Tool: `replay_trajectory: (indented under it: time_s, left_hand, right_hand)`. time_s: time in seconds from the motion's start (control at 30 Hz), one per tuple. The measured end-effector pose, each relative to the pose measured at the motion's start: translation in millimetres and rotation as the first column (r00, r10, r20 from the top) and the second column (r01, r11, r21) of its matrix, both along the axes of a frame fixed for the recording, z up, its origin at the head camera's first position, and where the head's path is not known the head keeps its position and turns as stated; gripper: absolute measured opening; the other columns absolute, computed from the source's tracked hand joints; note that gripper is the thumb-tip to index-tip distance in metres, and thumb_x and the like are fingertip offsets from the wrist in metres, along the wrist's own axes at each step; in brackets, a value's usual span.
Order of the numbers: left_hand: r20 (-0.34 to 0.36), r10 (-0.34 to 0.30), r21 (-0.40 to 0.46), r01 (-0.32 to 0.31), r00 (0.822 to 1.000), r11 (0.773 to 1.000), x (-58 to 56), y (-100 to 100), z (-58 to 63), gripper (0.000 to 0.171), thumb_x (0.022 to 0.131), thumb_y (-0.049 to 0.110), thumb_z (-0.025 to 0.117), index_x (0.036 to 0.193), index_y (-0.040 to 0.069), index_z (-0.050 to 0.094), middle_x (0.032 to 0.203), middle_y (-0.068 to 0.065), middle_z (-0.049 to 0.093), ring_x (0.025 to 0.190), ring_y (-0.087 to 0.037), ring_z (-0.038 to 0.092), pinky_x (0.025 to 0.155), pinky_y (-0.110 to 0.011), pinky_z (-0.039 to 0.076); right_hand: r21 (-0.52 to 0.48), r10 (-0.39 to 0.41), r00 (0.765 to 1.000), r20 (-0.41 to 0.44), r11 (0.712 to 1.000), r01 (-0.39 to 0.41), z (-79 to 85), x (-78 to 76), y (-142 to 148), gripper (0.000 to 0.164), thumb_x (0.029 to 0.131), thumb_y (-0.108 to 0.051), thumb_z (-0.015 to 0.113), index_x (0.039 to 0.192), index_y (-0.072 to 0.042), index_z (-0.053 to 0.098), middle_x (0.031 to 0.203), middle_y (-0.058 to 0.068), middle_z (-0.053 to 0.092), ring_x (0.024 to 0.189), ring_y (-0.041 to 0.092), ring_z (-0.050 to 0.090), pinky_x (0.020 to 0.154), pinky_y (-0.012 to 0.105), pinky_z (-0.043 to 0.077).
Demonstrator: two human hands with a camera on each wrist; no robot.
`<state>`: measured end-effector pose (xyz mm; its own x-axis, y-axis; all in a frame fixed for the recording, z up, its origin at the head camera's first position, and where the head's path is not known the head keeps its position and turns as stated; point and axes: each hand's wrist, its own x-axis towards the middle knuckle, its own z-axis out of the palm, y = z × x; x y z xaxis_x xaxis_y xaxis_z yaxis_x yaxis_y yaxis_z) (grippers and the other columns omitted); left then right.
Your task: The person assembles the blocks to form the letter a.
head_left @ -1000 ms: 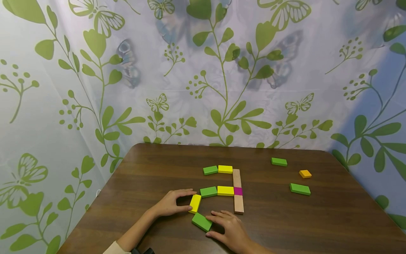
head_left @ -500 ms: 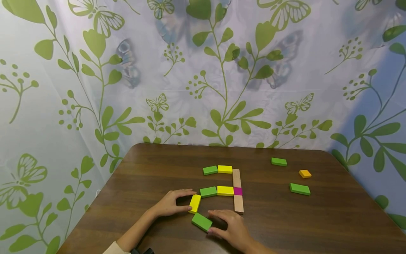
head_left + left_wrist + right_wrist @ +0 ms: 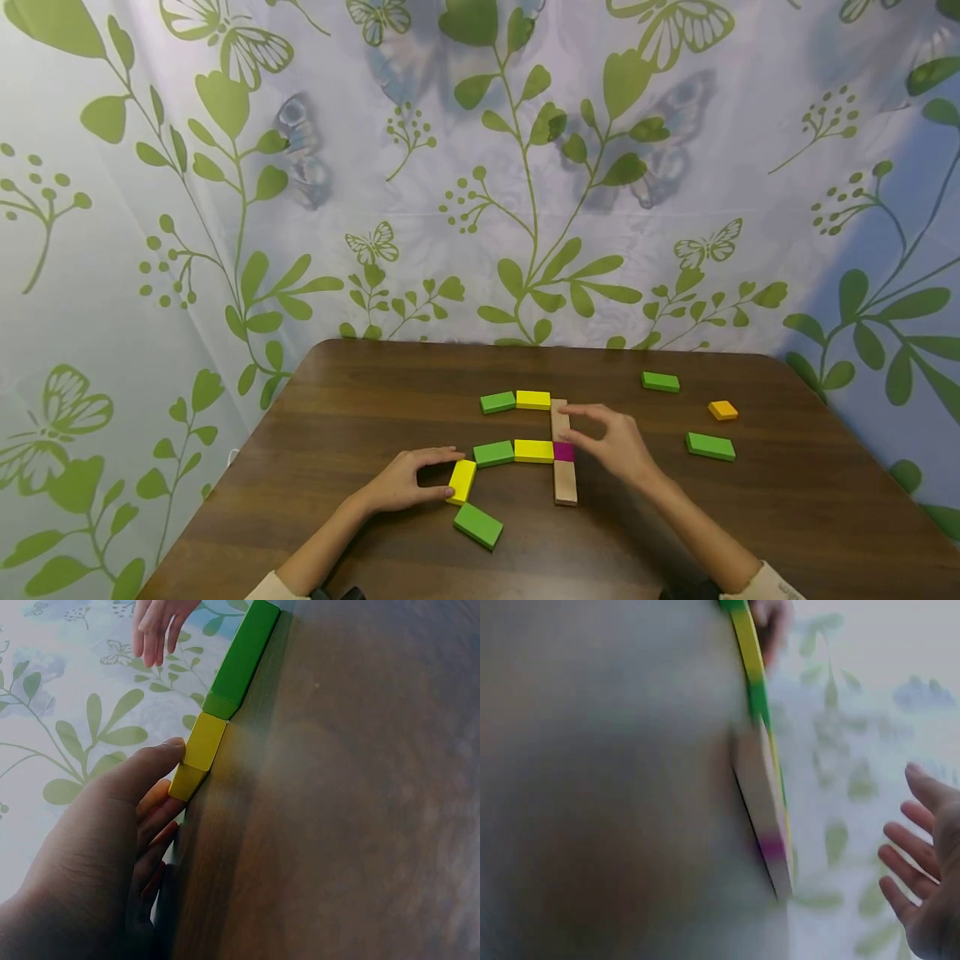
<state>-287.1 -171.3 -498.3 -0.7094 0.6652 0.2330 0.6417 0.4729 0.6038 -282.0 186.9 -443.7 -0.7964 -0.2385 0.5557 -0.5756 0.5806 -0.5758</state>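
One yellow block lying aslant on the brown table, pinched between thumb and index finger of the left hand, thumb at its near left edge, index fingertip at its far end. Just beside its near end, almost corner to corner, a tilted green block. Just beyond its far end, a middle green block, then a middle yellow block leading to a magenta block. Near side of the magenta, a near wooden block; far side, a far wooden block, with a second yellow-and-green pair running left from its far end. Over the far wooden block in the head view, the right hand, thumb and index finger parted with nothing between them; in the right wrist view, fingers spread, well apart from the blocks. Farther right, two loose green blocks with an orange block between. Behind everything, a pale curtain printed with green leaves and butterflies. At the right wrist, a cream sleeve.
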Motion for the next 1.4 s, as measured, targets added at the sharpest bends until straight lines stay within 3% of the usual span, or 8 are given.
replay_trajectory:
  time_s: [0.37,0.47,0.6,0.73,0.9,1.0,1.1,1.4]
  left_hand:
    - [-0.009,-0.003,-0.002,0.003,1.0,1.0,0.8,0,1.7,0.055,0.085,0.048,0.061,0.132,0.02,0.053,0.135,-0.002,0.049,0.125,-0.018,0.043,0.097,-0.046,0.038]
    - [-0.016,-0.002,-0.005,0.002,1.0,1.0,0.3,-1,2.1,0.055,0.085,0.048,0.06,0.132,0.02,0.053,0.135,-0.003,0.049,0.124,-0.018,0.044,0.097,-0.045,0.038]
    - [-0.015,0.001,-0.006,-0.001,1.0,1.0,-0.1,-2,1.8,0.054,0.085,0.047,0.061,0.132,0.02,0.053,0.134,-0.003,0.05,0.123,-0.018,0.045,0.097,-0.045,0.038]
    - [-0.012,-0.002,-0.008,0.002,1.0,1.0,0.3,-2,0.5,0.054,0.085,0.047,0.061,0.132,0.02,0.053,0.134,-0.003,0.05,0.124,-0.018,0.044,0.097,-0.045,0.038]
    - [-0.011,-0.008,-0.001,0.008,1.0,1.0,0.3,-1,0.5,0.054,0.086,0.047,0.061,0.132,0.019,0.053,0.135,-0.003,0.049,0.124,-0.018,0.044,0.098,-0.045,0.038]
    - [-0.011,-0.007,0.001,0.007,1.0,1.0,0.5,0,0.1,0.054,0.086,0.047,0.061,0.132,0.019,0.053,0.135,-0.004,0.049,0.124,-0.019,0.044,0.098,-0.046,0.037]
    - [-0.023,-0.003,-0.002,0.003,1.0,1.0,-0.4,0,0.2,0.054,0.085,0.047,0.061,0.132,0.02,0.053,0.135,-0.003,0.049,0.123,-0.018,0.045,0.097,-0.046,0.038]
    - [-0.014,-0.001,-0.014,0.001,1.0,1.0,0.3,-1,0.1,0.054,0.086,0.047,0.061,0.132,0.021,0.053,0.135,-0.002,0.048,0.123,-0.018,0.045,0.097,-0.045,0.038]
  right_hand:
    - [0.041,-0.19,0.982,0.019,0.981,0.189,5.1,-79.2,101,0.042,0.082,-0.029,0.07,0.118,-0.008,0.063,0.117,0.017,0.06,0.102,0.038,0.055,0.079,0.054,0.043]
    - [0.07,-0.255,0.966,0.046,0.965,0.251,-3.8,-94.5,123,0.046,0.083,-0.029,0.07,0.122,-0.006,0.06,0.121,0.023,0.056,0.062,0.028,0.056,0.064,0.047,0.045]
    - [0.111,-0.3,0.947,0.115,0.951,0.288,-18.6,-108.8,146,0.055,0.084,-0.03,0.068,0.129,-0.003,0.053,0.115,0.03,0.056,0.035,0.011,0.02,0.043,0.032,0.032]
    - [0.181,-0.322,0.926,0.198,0.94,0.288,-32.5,-113.8,163,0.062,0.086,-0.032,0.066,0.134,0.001,0.045,0.096,0.037,0.057,0.038,0.02,0.034,0.042,0.034,0.036]
    - [0.283,-0.333,0.907,0.257,0.924,0.259,-41.3,-113.0,176,0.063,0.089,-0.034,0.061,0.134,0.006,0.042,0.126,0.04,0.04,0.07,0.049,0.05,0.067,0.052,0.042]
    - [0.31,-0.319,0.915,0.247,0.921,0.237,-43.6,-110.3,180,0.059,0.09,-0.032,0.06,0.132,0.006,0.045,0.12,0.039,0.047,0.049,0.034,0.044,0.063,0.046,0.041]
    - [0.313,-0.31,0.925,0.22,0.92,0.234,-43.9,-108.5,182,0.053,0.09,-0.028,0.061,0.129,0.006,0.048,0.088,0.029,0.059,0.04,0.016,0.03,0.053,0.037,0.037]
    - [0.309,-0.319,0.933,0.167,0.915,0.258,-47.4,-99.9,178,0.045,0.088,-0.025,0.064,0.123,0.003,0.056,0.043,0.003,0.037,0.038,0.008,0.018,0.038,0.026,0.025]
